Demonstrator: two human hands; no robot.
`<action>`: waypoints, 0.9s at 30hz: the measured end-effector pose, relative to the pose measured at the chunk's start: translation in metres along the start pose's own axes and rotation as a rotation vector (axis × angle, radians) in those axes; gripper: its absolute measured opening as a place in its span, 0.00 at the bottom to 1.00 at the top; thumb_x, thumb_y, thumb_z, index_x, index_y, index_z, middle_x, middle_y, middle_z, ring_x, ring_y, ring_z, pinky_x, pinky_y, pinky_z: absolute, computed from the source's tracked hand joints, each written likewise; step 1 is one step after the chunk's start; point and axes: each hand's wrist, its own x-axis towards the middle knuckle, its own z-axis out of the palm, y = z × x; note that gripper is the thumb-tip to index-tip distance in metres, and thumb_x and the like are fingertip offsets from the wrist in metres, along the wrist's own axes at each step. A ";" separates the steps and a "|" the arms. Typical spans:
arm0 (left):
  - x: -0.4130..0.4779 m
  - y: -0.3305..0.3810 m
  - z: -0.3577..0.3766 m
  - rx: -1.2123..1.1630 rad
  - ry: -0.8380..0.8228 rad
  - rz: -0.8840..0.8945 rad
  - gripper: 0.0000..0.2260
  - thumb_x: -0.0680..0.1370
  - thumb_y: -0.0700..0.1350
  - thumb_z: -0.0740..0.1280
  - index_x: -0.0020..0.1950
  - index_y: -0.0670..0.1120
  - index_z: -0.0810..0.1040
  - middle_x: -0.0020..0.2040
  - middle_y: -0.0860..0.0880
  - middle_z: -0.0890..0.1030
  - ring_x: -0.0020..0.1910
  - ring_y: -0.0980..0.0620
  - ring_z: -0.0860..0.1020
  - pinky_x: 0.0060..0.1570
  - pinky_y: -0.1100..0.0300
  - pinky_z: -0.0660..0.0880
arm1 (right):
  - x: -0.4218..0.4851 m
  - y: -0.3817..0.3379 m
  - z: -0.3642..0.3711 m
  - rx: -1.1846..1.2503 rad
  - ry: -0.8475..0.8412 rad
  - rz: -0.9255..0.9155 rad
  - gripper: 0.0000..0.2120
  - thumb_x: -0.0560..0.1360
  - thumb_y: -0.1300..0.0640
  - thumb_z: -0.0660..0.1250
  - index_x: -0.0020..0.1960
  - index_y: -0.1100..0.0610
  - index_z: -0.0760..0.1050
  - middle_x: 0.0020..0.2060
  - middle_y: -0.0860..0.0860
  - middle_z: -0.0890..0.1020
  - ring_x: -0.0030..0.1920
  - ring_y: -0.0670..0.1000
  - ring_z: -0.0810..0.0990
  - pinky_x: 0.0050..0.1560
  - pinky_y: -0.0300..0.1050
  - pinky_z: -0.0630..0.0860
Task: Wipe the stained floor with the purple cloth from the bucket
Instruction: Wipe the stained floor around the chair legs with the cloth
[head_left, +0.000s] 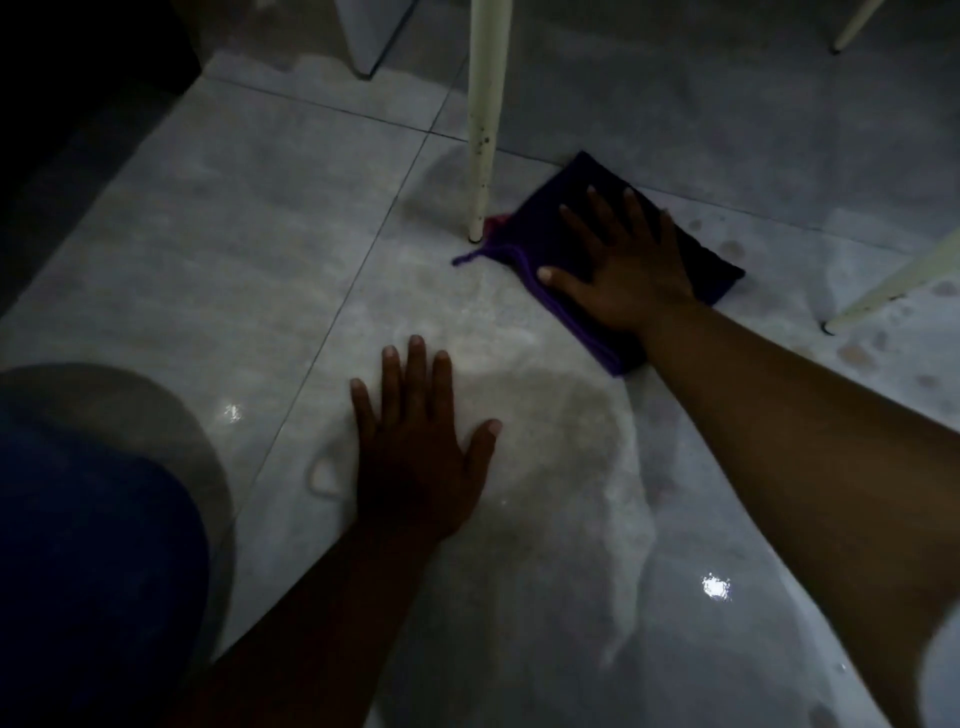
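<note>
Floor: while the light is dim, the grey tiled floor (249, 249) shows a wet sheen and pale smears over most of the near tiles, and small brownish spots remain at the right, past the cloth.
Step in hand: the wiping itself, I judge; the cloth is already out of the bucket and down on the tiles.
Bucket: not surely in view; a dark blue shape (88, 519) fills the lower left, but I cannot tell what it is.
Table legs: one cream leg (483, 130) stands just left of the cloth, another (898, 283) slants in at the right.
Cloth: the purple cloth (566, 205) lies folded flat, its corner touching the foot of the near leg.
Right hand: the right hand (631, 265) presses flat on the cloth, fingers spread, gripping nothing.
Left hand: the left hand (415, 441) rests flat on bare wet tile, released, as a prop.
Next move: likely a sweep rightward to the spots, steering around both legs.
Writing: no brand, label or lettering is readable anywhere.
</note>
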 end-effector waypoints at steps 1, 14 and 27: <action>0.000 0.000 0.003 0.015 0.001 -0.012 0.37 0.77 0.67 0.44 0.80 0.47 0.48 0.82 0.43 0.47 0.80 0.42 0.45 0.76 0.36 0.48 | 0.013 -0.006 -0.001 -0.003 0.003 0.008 0.43 0.70 0.22 0.41 0.80 0.41 0.43 0.81 0.48 0.44 0.80 0.58 0.40 0.77 0.66 0.40; 0.002 -0.002 0.000 -0.007 -0.030 -0.003 0.38 0.77 0.69 0.46 0.81 0.48 0.47 0.82 0.45 0.44 0.80 0.44 0.42 0.77 0.37 0.46 | 0.100 -0.003 -0.022 0.001 -0.046 -0.009 0.45 0.68 0.20 0.41 0.80 0.40 0.42 0.81 0.46 0.43 0.80 0.58 0.40 0.76 0.69 0.39; 0.002 -0.002 0.001 0.016 0.003 0.014 0.37 0.78 0.67 0.47 0.80 0.46 0.51 0.82 0.43 0.49 0.80 0.41 0.46 0.75 0.35 0.48 | -0.003 0.112 -0.014 0.087 0.019 0.502 0.43 0.71 0.22 0.39 0.80 0.42 0.41 0.81 0.50 0.44 0.80 0.59 0.41 0.75 0.70 0.41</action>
